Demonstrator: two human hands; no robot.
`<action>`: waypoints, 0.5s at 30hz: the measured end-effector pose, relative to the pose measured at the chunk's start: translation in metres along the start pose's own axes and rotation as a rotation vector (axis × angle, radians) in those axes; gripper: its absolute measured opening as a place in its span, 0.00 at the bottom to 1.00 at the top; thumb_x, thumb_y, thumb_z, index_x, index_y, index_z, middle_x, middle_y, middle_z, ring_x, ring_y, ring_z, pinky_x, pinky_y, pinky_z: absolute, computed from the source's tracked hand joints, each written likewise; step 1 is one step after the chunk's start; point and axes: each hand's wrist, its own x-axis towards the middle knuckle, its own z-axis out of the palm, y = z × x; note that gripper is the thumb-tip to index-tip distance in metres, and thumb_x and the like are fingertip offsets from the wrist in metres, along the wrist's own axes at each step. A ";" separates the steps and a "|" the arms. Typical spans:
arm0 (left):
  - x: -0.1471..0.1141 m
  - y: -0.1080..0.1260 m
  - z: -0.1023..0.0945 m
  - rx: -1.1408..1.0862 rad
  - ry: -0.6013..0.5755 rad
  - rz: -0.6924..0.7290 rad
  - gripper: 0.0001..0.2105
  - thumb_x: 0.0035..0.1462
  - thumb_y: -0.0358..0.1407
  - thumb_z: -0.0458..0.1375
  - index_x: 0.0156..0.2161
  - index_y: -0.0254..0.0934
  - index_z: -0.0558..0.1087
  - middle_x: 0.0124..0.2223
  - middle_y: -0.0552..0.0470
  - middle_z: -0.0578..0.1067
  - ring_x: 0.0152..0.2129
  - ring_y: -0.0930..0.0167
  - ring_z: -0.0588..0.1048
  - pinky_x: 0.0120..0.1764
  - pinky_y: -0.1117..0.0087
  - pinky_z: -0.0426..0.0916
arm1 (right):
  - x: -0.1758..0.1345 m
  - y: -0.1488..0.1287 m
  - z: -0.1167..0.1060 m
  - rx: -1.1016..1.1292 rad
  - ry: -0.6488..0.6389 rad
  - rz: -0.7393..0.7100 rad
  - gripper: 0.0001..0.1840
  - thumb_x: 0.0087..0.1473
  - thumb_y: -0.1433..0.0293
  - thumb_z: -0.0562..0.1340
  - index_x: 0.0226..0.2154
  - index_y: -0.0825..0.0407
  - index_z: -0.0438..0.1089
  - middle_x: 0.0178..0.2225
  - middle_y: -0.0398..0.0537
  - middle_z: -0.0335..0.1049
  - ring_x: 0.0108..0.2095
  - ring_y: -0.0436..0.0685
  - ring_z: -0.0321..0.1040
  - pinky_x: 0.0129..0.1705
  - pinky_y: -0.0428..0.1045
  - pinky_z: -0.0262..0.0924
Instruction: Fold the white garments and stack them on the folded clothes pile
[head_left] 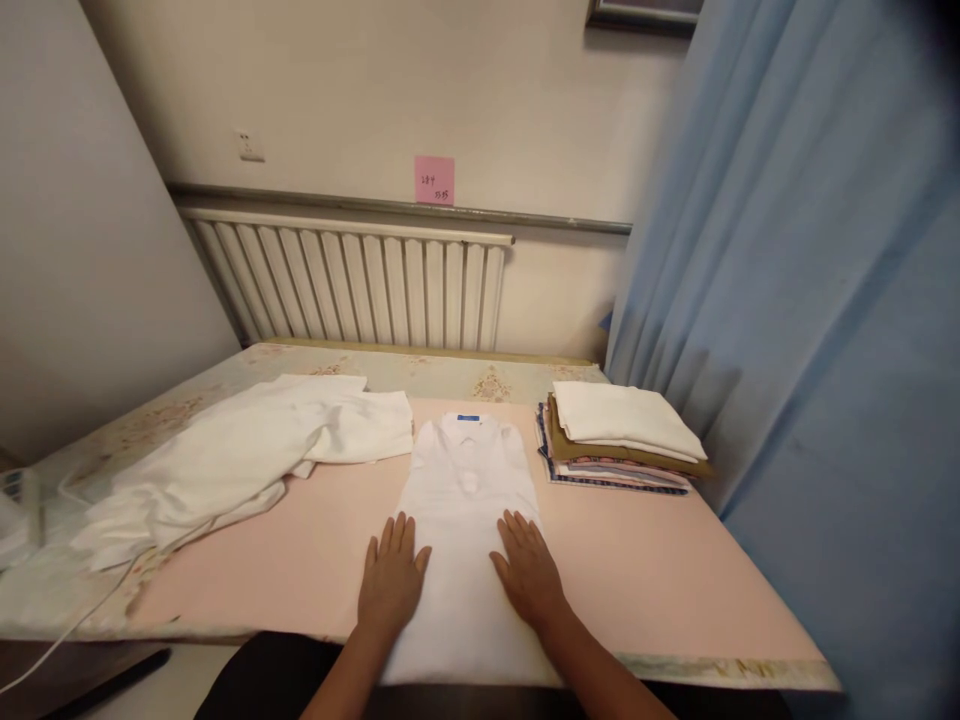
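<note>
A white collared shirt [466, 590] lies in front of me, its sides folded in to a long narrow shape. The collar, with a blue label inside, points away from me, and the lower end reaches the table's front edge. On the shirt's left edge rests my left hand [391, 580], palm down with fingers stretched out. My right hand [531, 572] lies flat on the right edge in the same way. Neither hand grips anything.
Left of the shirt spreads a heap of loose white cloth [247, 450]. A stack of folded cloths [626, 430] stands at the right, beside a blue curtain [795, 270]. A white cable [82, 618] hangs at the left. Behind the table [675, 560] is a radiator [367, 285].
</note>
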 end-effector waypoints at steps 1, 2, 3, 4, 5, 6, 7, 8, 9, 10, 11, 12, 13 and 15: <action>-0.001 -0.001 0.000 0.009 0.000 -0.011 0.28 0.63 0.45 0.41 0.63 0.32 0.58 0.66 0.42 0.57 0.64 0.59 0.53 0.61 0.50 0.50 | 0.000 0.000 0.000 0.003 0.005 0.004 0.24 0.62 0.63 0.54 0.58 0.54 0.62 0.61 0.55 0.58 0.63 0.63 0.52 0.63 0.61 0.49; -0.002 -0.002 -0.001 0.017 -0.006 -0.024 0.27 0.63 0.45 0.42 0.63 0.32 0.59 0.66 0.42 0.57 0.64 0.59 0.53 0.61 0.50 0.50 | 0.000 0.000 0.001 0.003 0.006 0.005 0.24 0.62 0.63 0.54 0.58 0.54 0.62 0.61 0.55 0.58 0.63 0.63 0.51 0.63 0.61 0.49; -0.003 -0.002 -0.002 0.024 -0.017 -0.043 0.27 0.63 0.44 0.42 0.63 0.32 0.59 0.66 0.41 0.56 0.64 0.58 0.53 0.61 0.51 0.49 | 0.000 0.000 0.001 0.002 0.002 0.004 0.24 0.62 0.64 0.54 0.58 0.55 0.62 0.61 0.56 0.58 0.63 0.63 0.51 0.63 0.61 0.49; -0.003 -0.001 -0.004 0.029 -0.031 -0.069 0.27 0.63 0.44 0.42 0.63 0.32 0.59 0.66 0.41 0.57 0.64 0.58 0.53 0.61 0.51 0.50 | 0.000 0.000 0.001 0.000 -0.003 0.003 0.24 0.62 0.64 0.54 0.58 0.55 0.62 0.61 0.56 0.58 0.63 0.63 0.51 0.63 0.61 0.49; -0.003 0.001 -0.006 0.033 -0.044 -0.098 0.26 0.63 0.43 0.43 0.63 0.32 0.60 0.66 0.41 0.57 0.64 0.58 0.53 0.61 0.50 0.50 | 0.000 0.000 0.001 -0.002 -0.008 0.001 0.24 0.62 0.65 0.54 0.58 0.55 0.62 0.61 0.56 0.57 0.63 0.63 0.51 0.62 0.61 0.49; -0.003 0.005 -0.009 0.035 -0.048 -0.118 0.26 0.63 0.42 0.43 0.62 0.31 0.61 0.66 0.40 0.57 0.64 0.58 0.53 0.61 0.50 0.50 | 0.000 0.000 0.001 -0.004 -0.012 0.000 0.24 0.62 0.65 0.55 0.58 0.56 0.62 0.61 0.56 0.58 0.63 0.63 0.51 0.62 0.61 0.49; -0.002 0.010 -0.011 0.034 -0.043 -0.122 0.26 0.63 0.42 0.43 0.62 0.31 0.61 0.66 0.40 0.58 0.64 0.57 0.53 0.61 0.49 0.50 | 0.000 0.001 0.001 -0.005 -0.015 0.001 0.24 0.62 0.65 0.55 0.58 0.56 0.62 0.61 0.56 0.58 0.63 0.63 0.51 0.62 0.61 0.49; -0.001 0.017 -0.013 0.030 -0.032 -0.103 0.25 0.63 0.41 0.43 0.62 0.31 0.61 0.66 0.40 0.58 0.64 0.57 0.52 0.61 0.49 0.49 | 0.001 0.000 0.000 -0.005 -0.019 0.000 0.24 0.61 0.66 0.55 0.58 0.56 0.62 0.61 0.56 0.58 0.63 0.63 0.52 0.62 0.61 0.49; 0.000 0.024 -0.015 0.019 -0.019 -0.060 0.25 0.63 0.41 0.43 0.62 0.32 0.61 0.66 0.41 0.57 0.64 0.58 0.52 0.61 0.49 0.48 | 0.001 0.000 0.000 -0.004 -0.021 0.002 0.24 0.61 0.66 0.55 0.58 0.56 0.62 0.61 0.56 0.58 0.63 0.63 0.52 0.62 0.61 0.49; 0.000 0.032 -0.016 0.003 -0.013 -0.003 0.26 0.63 0.41 0.43 0.62 0.32 0.60 0.66 0.42 0.56 0.64 0.58 0.51 0.62 0.50 0.47 | 0.001 0.000 0.000 -0.002 -0.021 0.006 0.23 0.62 0.65 0.55 0.58 0.56 0.63 0.61 0.56 0.58 0.62 0.63 0.52 0.62 0.61 0.50; 0.001 0.039 -0.016 -0.017 -0.021 0.052 0.26 0.63 0.41 0.44 0.63 0.33 0.59 0.67 0.43 0.56 0.64 0.59 0.51 0.62 0.50 0.47 | 0.002 -0.001 -0.001 0.002 -0.018 0.013 0.23 0.62 0.65 0.55 0.58 0.56 0.63 0.60 0.56 0.59 0.62 0.63 0.52 0.63 0.61 0.50; 0.002 0.045 -0.015 -0.037 -0.037 0.094 0.26 0.63 0.41 0.44 0.63 0.33 0.59 0.67 0.44 0.55 0.64 0.59 0.51 0.62 0.51 0.48 | 0.002 -0.001 -0.001 0.008 -0.012 0.018 0.23 0.62 0.64 0.55 0.57 0.55 0.63 0.60 0.56 0.59 0.62 0.63 0.53 0.63 0.61 0.50; 0.003 0.050 -0.013 -0.055 -0.053 0.123 0.26 0.63 0.41 0.44 0.64 0.34 0.58 0.67 0.44 0.55 0.64 0.60 0.52 0.62 0.51 0.49 | 0.002 -0.001 -0.001 0.013 -0.005 0.022 0.23 0.62 0.64 0.54 0.58 0.55 0.63 0.60 0.55 0.60 0.62 0.63 0.53 0.63 0.61 0.50; 0.005 0.053 -0.009 -0.080 -0.054 0.157 0.26 0.63 0.42 0.44 0.64 0.35 0.57 0.67 0.44 0.56 0.64 0.60 0.52 0.61 0.51 0.50 | 0.002 -0.002 -0.001 0.019 0.007 0.028 0.24 0.62 0.63 0.54 0.58 0.54 0.63 0.60 0.55 0.60 0.62 0.62 0.52 0.63 0.61 0.49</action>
